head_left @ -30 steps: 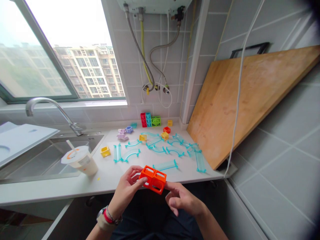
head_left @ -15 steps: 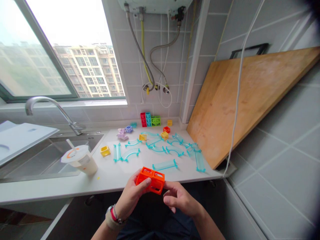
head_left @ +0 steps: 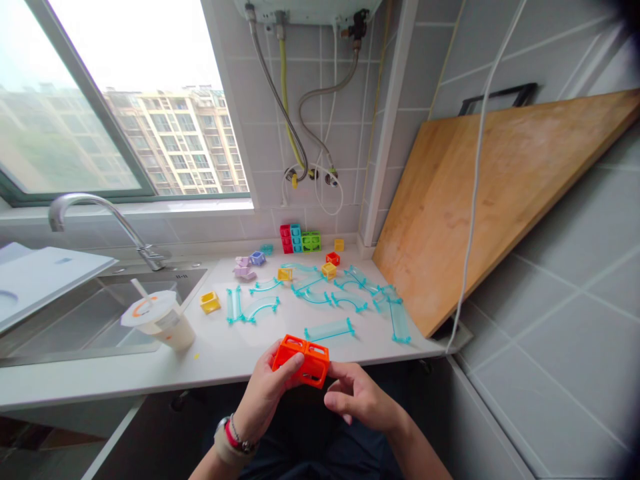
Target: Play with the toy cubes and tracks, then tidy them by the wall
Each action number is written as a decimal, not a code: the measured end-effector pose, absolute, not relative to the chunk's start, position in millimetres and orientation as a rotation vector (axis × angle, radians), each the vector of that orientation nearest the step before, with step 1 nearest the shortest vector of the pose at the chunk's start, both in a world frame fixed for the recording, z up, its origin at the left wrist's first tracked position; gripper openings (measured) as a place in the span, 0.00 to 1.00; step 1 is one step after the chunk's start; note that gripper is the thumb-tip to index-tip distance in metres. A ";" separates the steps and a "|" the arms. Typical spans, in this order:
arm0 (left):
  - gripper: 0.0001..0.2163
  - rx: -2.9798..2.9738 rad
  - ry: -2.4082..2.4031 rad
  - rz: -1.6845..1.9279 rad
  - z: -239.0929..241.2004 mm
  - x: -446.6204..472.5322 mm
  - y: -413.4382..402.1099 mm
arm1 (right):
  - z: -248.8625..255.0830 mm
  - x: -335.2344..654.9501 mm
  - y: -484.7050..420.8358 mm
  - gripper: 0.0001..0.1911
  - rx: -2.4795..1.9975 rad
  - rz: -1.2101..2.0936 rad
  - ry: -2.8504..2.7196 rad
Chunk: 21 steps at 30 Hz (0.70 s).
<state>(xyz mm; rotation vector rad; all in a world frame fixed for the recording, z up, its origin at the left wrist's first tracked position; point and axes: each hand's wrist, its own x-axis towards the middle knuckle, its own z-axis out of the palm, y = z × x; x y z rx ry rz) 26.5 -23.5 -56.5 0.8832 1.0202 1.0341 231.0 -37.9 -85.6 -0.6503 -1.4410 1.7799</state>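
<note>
**Orange double block held over the table's front edge**

Far left of the orange double block (head_left: pixel 301 360) lies the sink (head_left: pixel 75 327), with a lidded cup (head_left: pixel 160 323) and its straw standing at the sink's near corner, left of the block. A small yellow block (head_left: pixel 210 302) sits on the table (head_left: pixel 225 353), behind and to the left of the block.

The left hand (head_left: pixel 265 393) comes up from below the block. Its fingers are clamped on the block's left half, with the thumb pressed on the front face. The block itself hangs in the air just above the table's near edge.

The right hand (head_left: pixel 357 400) is just right of the block. Its fingers are loosely curled and the tips touch the block's right end; I cannot tell whether they pinch it.

Behind the block, clear teal track pieces (head_left: pixel 330 330) lie scattered on the table. Far right of it, a wooden board (head_left: pixel 500 200) leans against the wall.
</note>
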 end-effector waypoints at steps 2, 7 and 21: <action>0.17 0.876 1.024 1.029 -55.1 27.5 -23.8 | -85.0 231.1 -37.7 0.30 -0.643 1.786 -1.438; 0.18 0.885 1.039 1.030 -54.5 28.0 -24.4 | -86.9 231.6 -37.3 0.30 -0.654 1.781 -1.438; 0.16 1.125 0.994 1.051 -62.0 17.0 -18.3 | -86.6 226.2 -43.0 0.28 -0.437 1.932 -1.138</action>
